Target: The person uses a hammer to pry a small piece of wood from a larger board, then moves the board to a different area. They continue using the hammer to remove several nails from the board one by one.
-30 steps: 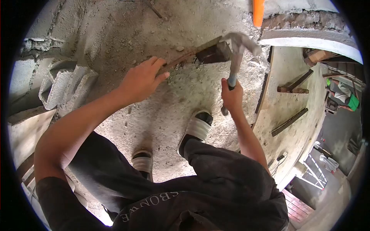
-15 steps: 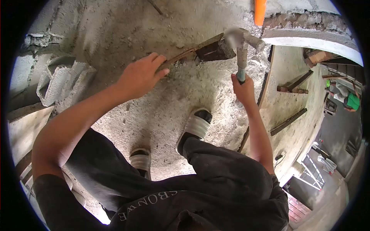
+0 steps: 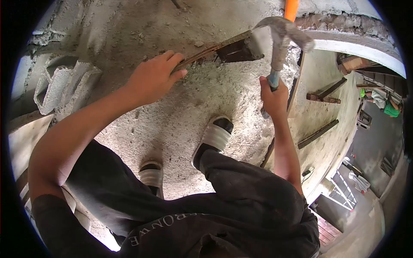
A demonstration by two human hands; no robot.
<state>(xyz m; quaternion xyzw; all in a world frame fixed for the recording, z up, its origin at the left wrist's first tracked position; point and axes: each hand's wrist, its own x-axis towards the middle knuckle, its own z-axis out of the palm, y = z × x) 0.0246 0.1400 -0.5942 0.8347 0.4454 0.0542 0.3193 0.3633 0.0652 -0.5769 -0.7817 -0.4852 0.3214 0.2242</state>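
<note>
My right hand [image 3: 274, 98] is closed around the handle of a claw hammer [image 3: 279, 47], whose metal head is raised above the far end of a thin wooden strip [image 3: 215, 48]. My left hand [image 3: 155, 79] grips the near end of that strip between thumb and fingers. The strip slants up to the right over the rough concrete floor [image 3: 172, 124]. Just below its far end, a dark piece of wood [image 3: 236, 51] shows in a broken opening. Part of this spot is smeared or hidden behind the hammer.
Broken hollow concrete blocks [image 3: 64, 86] stand on the left. An orange pipe [image 3: 291, 9] rises at the top. Past the floor's right edge are a lower board with wooden battens [image 3: 318, 134], a white ladder [image 3: 344, 189] and a person in green [image 3: 391, 107].
The hammer has swung up and a little to the right, its head lifting away from the strip's far end. My left hand stays on the strip.
</note>
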